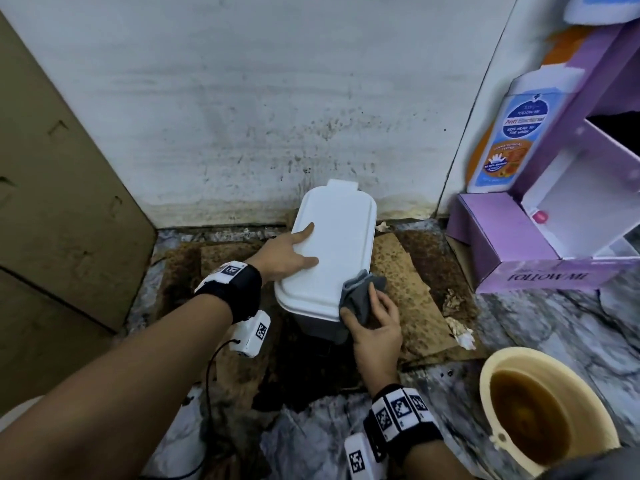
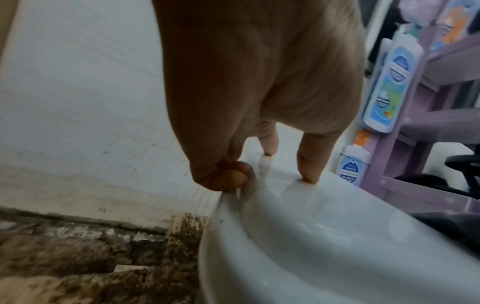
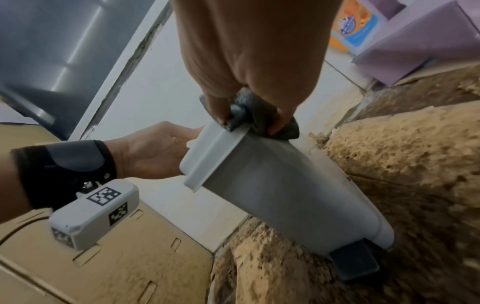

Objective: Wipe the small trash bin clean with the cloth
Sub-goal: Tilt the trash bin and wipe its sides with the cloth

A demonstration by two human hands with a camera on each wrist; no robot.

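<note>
The small white trash bin (image 1: pixel 336 237) stands on the floor against the wall with its lid closed. Its grey body (image 3: pixel 285 195) and a dark foot pedal (image 3: pixel 355 261) show in the right wrist view. My left hand (image 1: pixel 301 244) rests on the lid's left side, with straight fingers (image 2: pixel 309 174) pressing the top of the lid (image 2: pixel 311 236). My right hand (image 1: pixel 374 323) grips a bunched grey cloth (image 1: pixel 360 292) and holds it against the lid's near right corner. There the cloth (image 3: pixel 246 115) sits pinched under the fingers.
A cream basin (image 1: pixel 485 375) of brown water sits at the near right. A purple cardboard shelf (image 1: pixel 519 244) with a wash bottle (image 1: pixel 512 133) stands at the right. Brown cardboard (image 1: pixel 52 202) leans at the left. Stained cardboard sheets (image 1: pixel 408 296) lie under the bin.
</note>
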